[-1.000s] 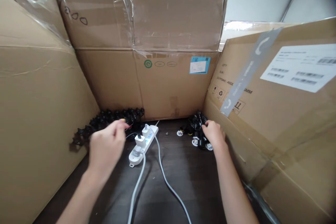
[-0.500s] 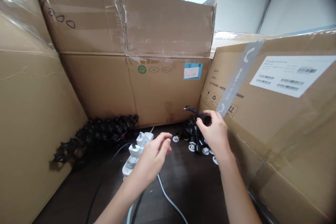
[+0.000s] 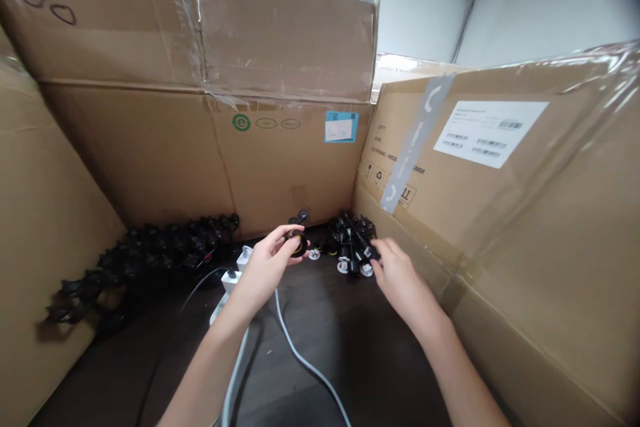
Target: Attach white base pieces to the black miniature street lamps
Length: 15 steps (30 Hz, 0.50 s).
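Observation:
My left hand is closed around a black hollow cylindrical part, its open round end turned toward me and something yellow showing inside. A black loop-shaped end sticks up behind those fingers. To the right, my right hand has its fingers bent together on a black cylindrical part at the near right side of a pile of similar black parts. White discs show at the lower ends of several of them. The right fingertips are partly hidden.
A long heap of black pieces lies at the left. White adapters sit in a power strip beside my left forearm. A pale cable crosses the dark table. Cardboard boxes enclose the back and both sides.
The black cylindrical part has passed from my right hand to my left. My right hand has gone down to the pile. The camera view has turned a little right.

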Available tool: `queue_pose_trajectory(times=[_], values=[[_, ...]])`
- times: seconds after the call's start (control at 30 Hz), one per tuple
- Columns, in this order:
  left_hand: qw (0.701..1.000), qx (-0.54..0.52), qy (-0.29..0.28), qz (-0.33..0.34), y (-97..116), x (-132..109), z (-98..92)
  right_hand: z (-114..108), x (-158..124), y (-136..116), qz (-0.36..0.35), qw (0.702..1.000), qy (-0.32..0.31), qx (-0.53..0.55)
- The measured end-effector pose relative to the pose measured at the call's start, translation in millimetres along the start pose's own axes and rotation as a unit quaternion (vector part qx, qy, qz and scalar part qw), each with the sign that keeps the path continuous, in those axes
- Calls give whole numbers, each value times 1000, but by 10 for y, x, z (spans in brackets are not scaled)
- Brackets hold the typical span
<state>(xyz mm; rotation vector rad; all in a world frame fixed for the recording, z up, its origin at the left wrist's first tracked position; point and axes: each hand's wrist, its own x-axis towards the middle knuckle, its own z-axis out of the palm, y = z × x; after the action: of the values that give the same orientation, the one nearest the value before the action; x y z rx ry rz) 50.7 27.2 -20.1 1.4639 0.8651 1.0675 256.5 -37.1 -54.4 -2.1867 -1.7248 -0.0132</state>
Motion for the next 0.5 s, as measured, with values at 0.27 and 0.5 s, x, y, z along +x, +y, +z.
queue_pose_trajectory(times=[0.27, 0.5], values=[[995, -39, -82, -49, 104, -145, -62, 758, -138, 539, 73, 990, -80, -96], [994, -61, -75, -58, 108, -181, -195, 865, -150, 490, 59, 991, -81, -89]])
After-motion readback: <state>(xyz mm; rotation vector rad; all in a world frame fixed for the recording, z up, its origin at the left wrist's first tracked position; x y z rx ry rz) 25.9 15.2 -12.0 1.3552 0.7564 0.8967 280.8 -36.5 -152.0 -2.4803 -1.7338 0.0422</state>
